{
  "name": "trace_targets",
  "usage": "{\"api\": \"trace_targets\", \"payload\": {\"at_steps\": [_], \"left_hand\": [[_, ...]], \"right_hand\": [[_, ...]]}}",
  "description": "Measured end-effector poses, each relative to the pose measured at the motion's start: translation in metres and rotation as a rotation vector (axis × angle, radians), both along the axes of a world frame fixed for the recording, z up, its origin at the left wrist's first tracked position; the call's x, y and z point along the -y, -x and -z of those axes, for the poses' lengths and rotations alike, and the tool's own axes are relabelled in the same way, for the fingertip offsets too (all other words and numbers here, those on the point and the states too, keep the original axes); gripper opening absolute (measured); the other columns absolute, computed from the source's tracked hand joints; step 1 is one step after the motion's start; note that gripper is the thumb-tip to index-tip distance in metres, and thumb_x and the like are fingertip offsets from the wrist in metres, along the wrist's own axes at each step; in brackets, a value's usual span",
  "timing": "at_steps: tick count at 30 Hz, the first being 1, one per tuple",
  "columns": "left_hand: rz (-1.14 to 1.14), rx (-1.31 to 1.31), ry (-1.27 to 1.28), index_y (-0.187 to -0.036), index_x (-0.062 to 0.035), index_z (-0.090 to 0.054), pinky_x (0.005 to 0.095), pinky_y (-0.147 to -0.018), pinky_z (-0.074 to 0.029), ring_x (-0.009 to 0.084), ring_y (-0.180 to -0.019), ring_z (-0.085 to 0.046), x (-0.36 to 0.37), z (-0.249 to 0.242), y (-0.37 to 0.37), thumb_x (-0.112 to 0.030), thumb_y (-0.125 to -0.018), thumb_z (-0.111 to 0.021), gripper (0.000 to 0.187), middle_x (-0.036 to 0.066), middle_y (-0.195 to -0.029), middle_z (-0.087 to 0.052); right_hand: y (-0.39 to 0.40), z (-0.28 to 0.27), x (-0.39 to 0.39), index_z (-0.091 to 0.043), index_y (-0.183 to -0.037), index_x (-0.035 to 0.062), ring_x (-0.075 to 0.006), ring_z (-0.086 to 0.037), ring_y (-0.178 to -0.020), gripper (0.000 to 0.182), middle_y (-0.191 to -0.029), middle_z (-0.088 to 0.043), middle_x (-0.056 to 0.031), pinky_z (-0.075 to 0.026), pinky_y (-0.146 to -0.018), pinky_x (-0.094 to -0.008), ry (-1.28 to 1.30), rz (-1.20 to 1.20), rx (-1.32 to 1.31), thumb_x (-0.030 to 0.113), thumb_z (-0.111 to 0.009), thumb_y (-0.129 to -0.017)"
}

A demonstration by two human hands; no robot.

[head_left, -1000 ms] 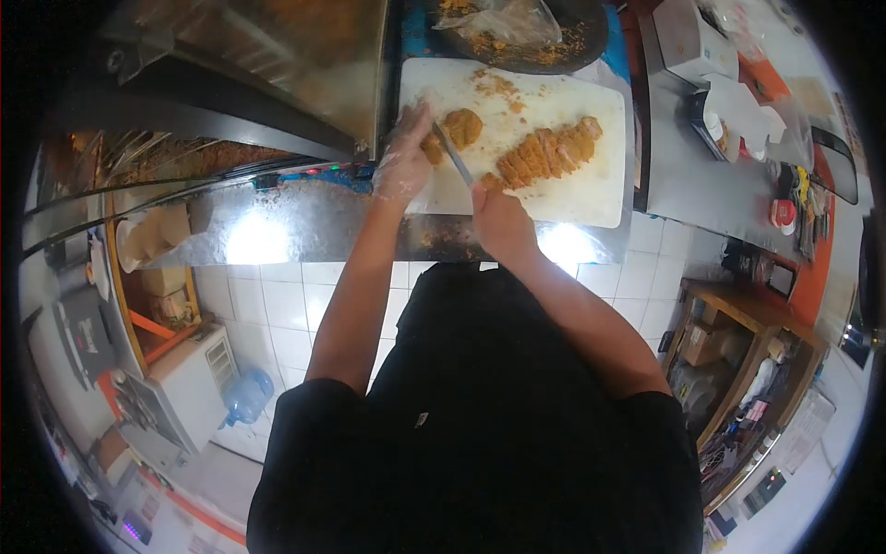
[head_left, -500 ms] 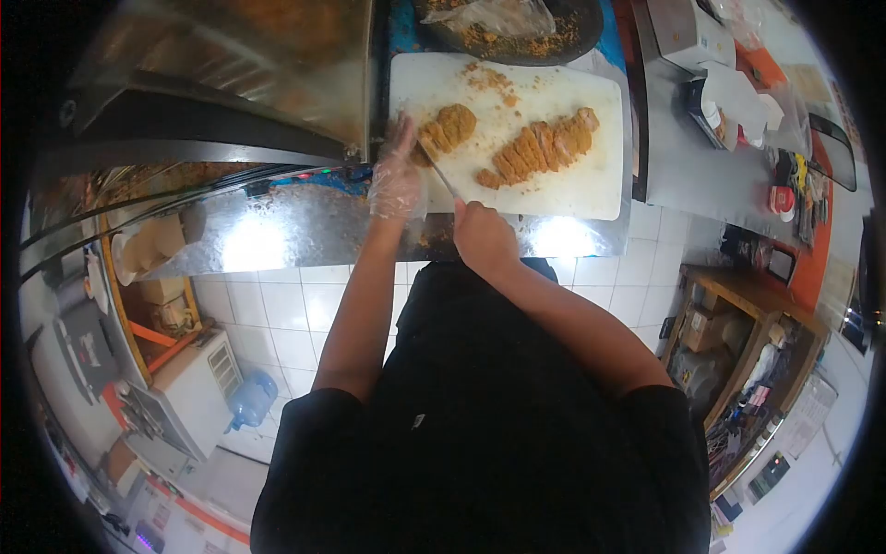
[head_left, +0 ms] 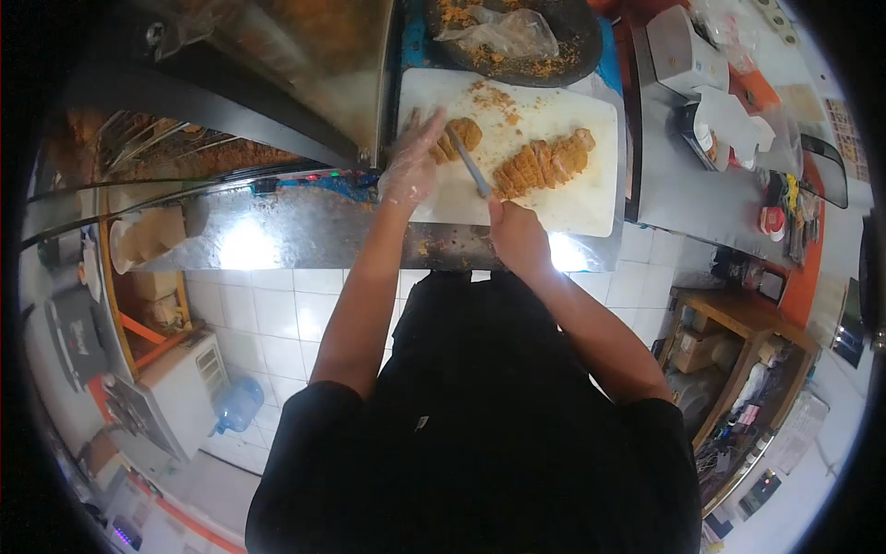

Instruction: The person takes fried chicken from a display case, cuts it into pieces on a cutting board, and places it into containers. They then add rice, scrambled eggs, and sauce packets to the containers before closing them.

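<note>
My left hand, in a clear plastic glove, rests over the left side of a white cutting board. Its fingers are stretched out beside a smaller piece of breaded fried cutlet, covering part of it. A knife is gripped by its handle in my right hand, which is bare. The blade points up and left, its tip at the smaller piece. On the right of the board lies a row of sliced breaded cutlet, the slices close together.
Brown crumbs are scattered on the board. Behind it stands a dark round pan with crumbs and a crumpled plastic bag. A glass-fronted case borders the left side. A metal counter with a paper box extends right.
My right hand and the knife have shifted right, and the blade now stands farther from my left fingers. My left hand stays by the smaller piece. The whole view has tilted slightly.
</note>
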State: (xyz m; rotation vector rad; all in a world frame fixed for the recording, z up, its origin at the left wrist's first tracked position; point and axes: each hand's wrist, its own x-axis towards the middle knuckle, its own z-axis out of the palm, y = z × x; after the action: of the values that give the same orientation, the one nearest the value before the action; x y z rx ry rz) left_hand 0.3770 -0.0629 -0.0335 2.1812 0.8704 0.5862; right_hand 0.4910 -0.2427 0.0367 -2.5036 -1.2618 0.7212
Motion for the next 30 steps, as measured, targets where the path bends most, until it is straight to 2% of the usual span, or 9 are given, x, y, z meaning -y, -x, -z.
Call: {"api": "trace_targets", "payload": {"at_steps": [4, 7, 13, 16, 18, 21, 24, 28, 30], "left_hand": [[0.097, -0.124, 0.006, -0.149, -0.0223, -0.042, 0.0454, -0.120, -0.023, 0.0426, -0.144, -0.029, -0.009, 0.005, -0.010, 0.010, -0.080, -0.047, 0.077, 0.029, -0.153, -0.033], [0.087, -0.344, -0.192, -0.148, -0.0218, -0.044, 0.0470, -0.120, -0.021, 0.0431, -0.143, -0.030, -0.012, 0.010, -0.017, 0.008, -0.081, -0.050, 0.073, 0.028, -0.151, -0.037], [0.124, -0.519, -0.139, -0.146, -0.0204, -0.046, 0.0467, -0.120, -0.023, 0.0428, -0.141, -0.033, -0.023, -0.009, -0.032, 0.002, -0.080, -0.058, 0.072, 0.026, -0.149, -0.040], [0.111, -0.391, -0.118, -0.141, -0.0177, -0.052, 0.0460, -0.117, -0.030, 0.0436, -0.137, -0.040, -0.025, -0.008, -0.036, 0.006, -0.075, -0.055, 0.070, 0.029, -0.145, -0.044], [0.078, -0.276, -0.178, -0.144, -0.0169, -0.049, 0.0460, -0.116, -0.031, 0.0443, -0.137, -0.039, -0.025, 0.000, -0.035, 0.003, -0.077, -0.056, 0.070, 0.028, -0.147, -0.042], [0.106, -0.134, -0.192, -0.146, -0.0179, -0.047, 0.0457, -0.114, -0.034, 0.0448, -0.137, -0.040, -0.029, -0.005, -0.035, 0.003, -0.078, -0.055, 0.072, 0.028, -0.149, -0.041], [0.098, -0.103, -0.197, -0.146, -0.0189, -0.047, 0.0455, -0.112, -0.036, 0.0451, -0.136, -0.041, -0.026, -0.003, -0.042, 0.005, -0.078, -0.053, 0.073, 0.029, -0.148, -0.040], [0.086, 0.070, -0.123, -0.143, -0.0255, -0.051, 0.0420, -0.111, -0.038, 0.0498, -0.130, -0.045, -0.030, 0.044, -0.051, 0.006, -0.078, -0.051, 0.072, 0.033, -0.144, -0.043], [0.067, -0.106, -0.140, -0.144, -0.0252, -0.050, 0.0437, -0.113, -0.035, 0.0459, -0.133, -0.044, -0.022, 0.029, -0.047, 0.003, -0.079, -0.053, 0.071, 0.028, -0.146, -0.044]], "right_hand": [[-0.004, 0.007, -0.004, -0.065, -0.083, -0.0017, -0.0443, -0.068, -0.079, 0.053, -0.078, -0.067, -0.0267, -0.055, -0.072, -0.0524, 0.102, 0.062, 0.048, 0.039, -0.038, -0.104], [-0.003, 0.015, -0.009, -0.066, -0.086, -0.0009, -0.0433, -0.069, -0.081, 0.053, -0.083, -0.068, -0.0260, -0.056, -0.074, -0.0509, 0.199, 0.035, 0.040, 0.037, -0.035, -0.105], [-0.015, 0.039, -0.019, -0.066, -0.092, -0.0013, -0.0416, -0.069, -0.083, 0.049, -0.086, -0.069, -0.0258, -0.056, -0.075, -0.0507, 0.185, -0.078, -0.050, 0.034, -0.034, -0.105], [-0.032, 0.040, -0.020, -0.066, -0.091, -0.0017, -0.0435, -0.068, -0.084, 0.051, -0.087, -0.068, -0.0264, -0.054, -0.076, -0.0532, 0.058, -0.159, -0.133, 0.035, -0.034, -0.105], [-0.030, 0.038, -0.010, -0.067, -0.089, -0.0018, -0.0453, -0.067, -0.083, 0.053, -0.086, -0.068, -0.0271, -0.053, -0.077, -0.0550, -0.097, -0.157, -0.014, 0.036, -0.033, -0.105], [-0.019, -0.013, -0.011, -0.066, -0.084, -0.0030, -0.0471, -0.066, -0.085, 0.058, -0.084, -0.066, -0.0303, -0.052, -0.077, -0.0547, 0.049, 0.111, -0.059, 0.043, -0.037, -0.104], [-0.027, -0.005, -0.009, -0.068, -0.086, -0.0017, -0.0460, -0.067, -0.085, 0.058, -0.086, -0.067, -0.0290, -0.053, -0.079, -0.0541, 0.129, 0.128, 0.016, 0.042, -0.034, -0.105], [-0.039, -0.009, -0.009, -0.069, -0.086, -0.0008, -0.0434, -0.069, -0.085, 0.059, -0.087, -0.068, -0.0275, -0.055, -0.078, -0.0525, 0.175, 0.052, 0.098, 0.043, -0.035, -0.104], [-0.047, -0.006, -0.012, -0.069, -0.086, 0.0001, -0.0420, -0.070, -0.084, 0.057, -0.085, -0.069, -0.0259, -0.056, -0.077, -0.0520, 0.237, 0.006, 0.102, 0.042, -0.035, -0.104]]}}
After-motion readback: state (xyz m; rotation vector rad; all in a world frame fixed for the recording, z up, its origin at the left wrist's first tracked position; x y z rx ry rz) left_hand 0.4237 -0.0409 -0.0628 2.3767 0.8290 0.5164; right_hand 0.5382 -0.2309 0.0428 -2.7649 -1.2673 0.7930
